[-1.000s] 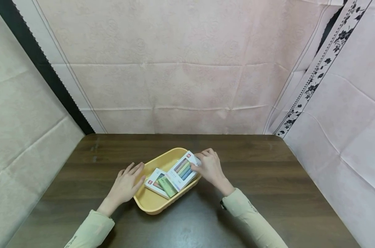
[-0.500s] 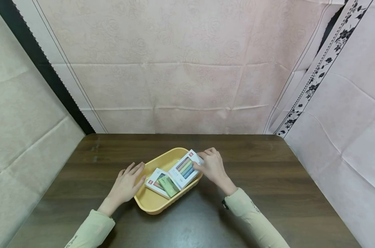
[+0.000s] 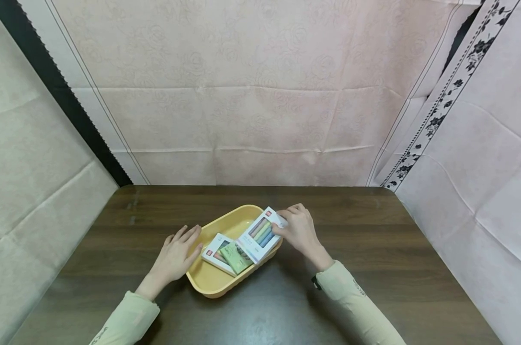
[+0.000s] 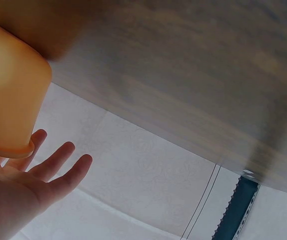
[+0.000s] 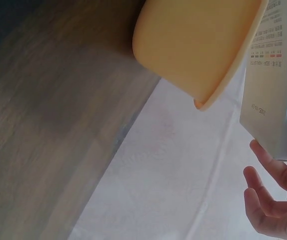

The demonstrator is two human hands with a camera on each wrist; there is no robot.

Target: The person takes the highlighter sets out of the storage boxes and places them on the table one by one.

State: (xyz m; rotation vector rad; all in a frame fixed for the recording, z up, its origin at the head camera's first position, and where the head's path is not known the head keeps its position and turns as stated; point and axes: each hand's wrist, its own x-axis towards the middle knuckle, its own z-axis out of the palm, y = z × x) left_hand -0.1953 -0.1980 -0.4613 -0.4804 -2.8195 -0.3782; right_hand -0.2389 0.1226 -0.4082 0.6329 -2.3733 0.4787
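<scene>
A yellow plastic basin [image 3: 205, 283] stands on the table. My left hand [image 3: 174, 258] lies along its left side with fingers extended, touching the rim; the left wrist view shows these fingers [image 4: 61, 167] spread beside the basin wall [image 4: 11, 90]. My right hand [image 3: 300, 231] pinches the right edge of a white marker box [image 3: 262, 233], tilted over the basin's right part; coloured markers show through its window. In the right wrist view, printed text covers the back of this box [image 5: 268, 85]. A green packet [image 3: 238, 258] and a second white box [image 3: 211, 252] lie in the basin, partly overlapping.
The dark wooden table [image 3: 355, 239] extends around the basin on all sides. Pale cloth [image 3: 243, 120] hangs behind its far edge and along both sides. A black strip [image 3: 71, 105] runs down the left cloth.
My right hand has moved slightly right and away with the marker box, exposing more of the green packet. The left hand and the basin have hardly moved.
</scene>
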